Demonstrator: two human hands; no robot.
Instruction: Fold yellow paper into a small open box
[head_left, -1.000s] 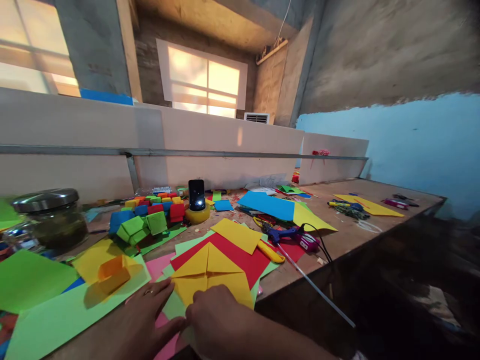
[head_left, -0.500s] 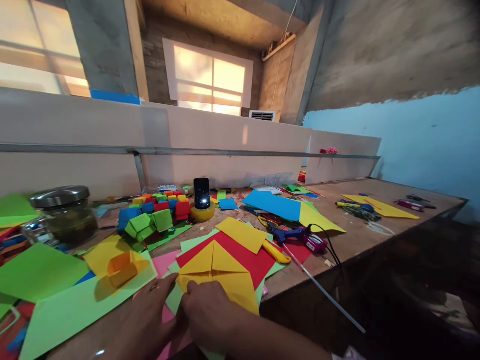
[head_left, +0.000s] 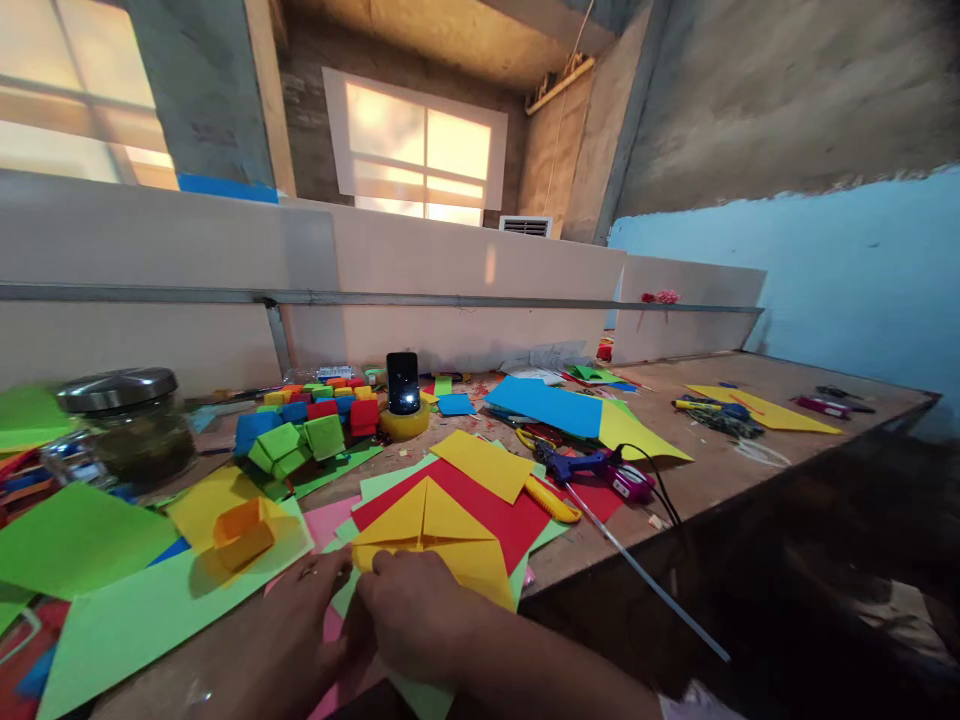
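A folded yellow paper (head_left: 469, 565), its top creased into a peak with a slit down the middle, lies on red (head_left: 487, 508) and green sheets at the table's front edge. My right hand (head_left: 416, 605) presses on its lower left part, fingers curled together against the paper. Just left of it, my left hand (head_left: 300, 620) touches the paper's left edge with its fingertips, thumb near the right hand. The lower edge of the yellow paper is hidden beneath my hands.
An orange paper box (head_left: 244, 535) and a glass jar (head_left: 131, 430) stand left. Coloured paper cubes (head_left: 289, 440) and a phone (head_left: 403, 384) are behind. A yellow cutter (head_left: 551, 499) and blue glue gun (head_left: 581, 466) lie right.
My right hand has shifted slightly left and up along the yellow paper. The left hand has barely moved, and the view has tilted a little.
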